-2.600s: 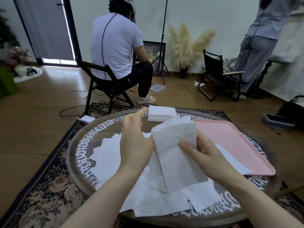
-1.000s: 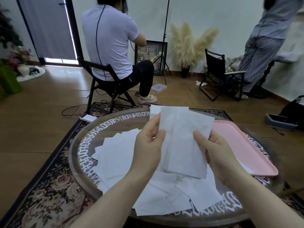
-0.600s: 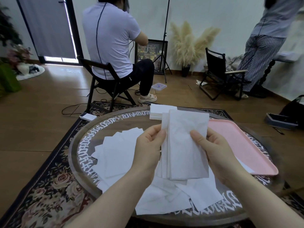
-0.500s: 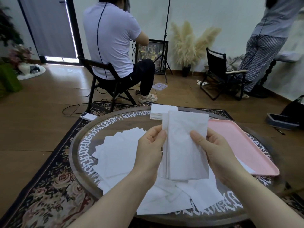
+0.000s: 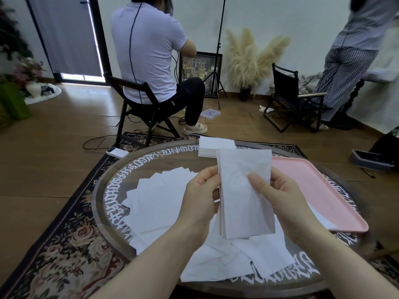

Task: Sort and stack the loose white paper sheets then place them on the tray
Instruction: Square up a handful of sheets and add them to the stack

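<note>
Both hands hold a squared bundle of white paper sheets (image 5: 244, 186) upright above the round table. My left hand (image 5: 199, 200) pinches its left edge. My right hand (image 5: 278, 197) grips the right edge, thumb on the front face. Loose white sheets (image 5: 159, 201) lie scattered on the table under and left of my hands. A neat stack of white sheets (image 5: 213, 145) sits at the table's far edge. The pink tray (image 5: 313, 186) lies on the right, with one sheet (image 5: 321, 220) tucked at its near edge.
The round table (image 5: 101, 190) has a dark rim and white lettering and stands on a floral rug (image 5: 64, 244). A person sits on a folding chair (image 5: 138, 108) just behind it. A white device (image 5: 117, 152) lies on the floor by the rug. Another person stands far right.
The fanned sheets in my hands have been drawn together into one aligned, upright bundle. My hands have closed in on its two side edges.
</note>
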